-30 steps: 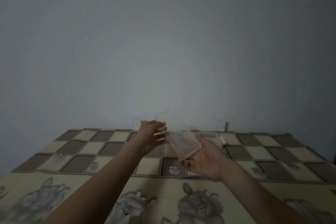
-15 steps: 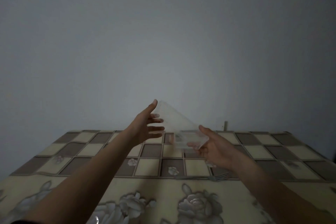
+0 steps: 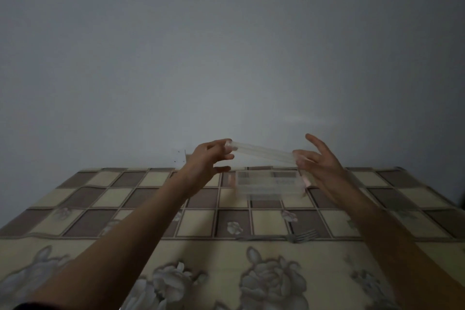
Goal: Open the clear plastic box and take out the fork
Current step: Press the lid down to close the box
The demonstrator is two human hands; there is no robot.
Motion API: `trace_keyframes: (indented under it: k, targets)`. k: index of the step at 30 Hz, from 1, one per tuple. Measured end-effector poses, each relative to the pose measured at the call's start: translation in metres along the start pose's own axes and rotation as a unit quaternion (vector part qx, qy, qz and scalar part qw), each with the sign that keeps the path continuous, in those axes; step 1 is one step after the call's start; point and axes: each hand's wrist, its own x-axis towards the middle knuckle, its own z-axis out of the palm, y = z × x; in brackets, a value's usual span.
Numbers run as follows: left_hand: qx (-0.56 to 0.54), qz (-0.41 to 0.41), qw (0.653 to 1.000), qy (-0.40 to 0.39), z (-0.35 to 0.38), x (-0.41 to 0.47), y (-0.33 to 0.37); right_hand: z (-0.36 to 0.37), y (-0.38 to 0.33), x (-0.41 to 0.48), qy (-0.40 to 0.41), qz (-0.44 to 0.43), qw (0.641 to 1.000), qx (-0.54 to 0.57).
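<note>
Above the table I hold a clear plastic lid point(image 3: 264, 153) edge-on between both hands. My left hand point(image 3: 210, 160) pinches its left end, and my right hand point(image 3: 318, 158) holds its right end with the other fingers spread. Below the lid, the clear plastic box base point(image 3: 270, 183) sits blurred on the checked cloth, apart from both hands. A metal fork point(image 3: 284, 236) lies flat on the cloth nearer to me, tines pointing right.
The table point(image 3: 105, 221) is covered by a beige and brown checked cloth with flower prints along its near border. A plain grey wall rises right behind the table's far edge. The room is dim.
The lid has swung from steeply tilted to nearly level, stretched between both hands. The box base has come away from my right hand and sits on the cloth. The fork is uncovered.
</note>
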Motion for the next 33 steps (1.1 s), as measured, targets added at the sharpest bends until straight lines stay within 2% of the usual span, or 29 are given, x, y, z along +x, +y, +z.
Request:
trace_keyframes:
  k: [4, 10, 15, 19, 24, 33]
  targets:
    - [-0.016, 0.011, 1.0, 0.015, 0.0, 0.015, -0.021, -0.004, 0.02, 0.01, 0.025, -0.009, 0.997, -0.076]
    - [0.097, 0.005, 0.995, -0.011, -0.004, 0.02, -0.05, -0.017, 0.039, 0.017, 0.006, -0.017, 0.993, -0.113]
    - [0.158, 0.027, 0.987, 0.018, -0.003, 0.025, -0.073, -0.027, 0.06, 0.023, 0.013, -0.031, 0.98, -0.195]
    - [0.2, 0.04, 0.978, 0.04, -0.001, 0.031, -0.091, -0.031, 0.074, 0.023, 0.034, -0.02, 0.977, -0.207]
    - [0.195, 0.056, 0.975, 0.095, 0.006, 0.034, -0.107, -0.032, 0.085, 0.026, 0.041, -0.008, 0.979, -0.202]
    - [0.182, 0.042, 0.976, 0.112, 0.013, 0.031, -0.122, -0.027, 0.092, 0.027, 0.021, 0.014, 0.975, -0.22]
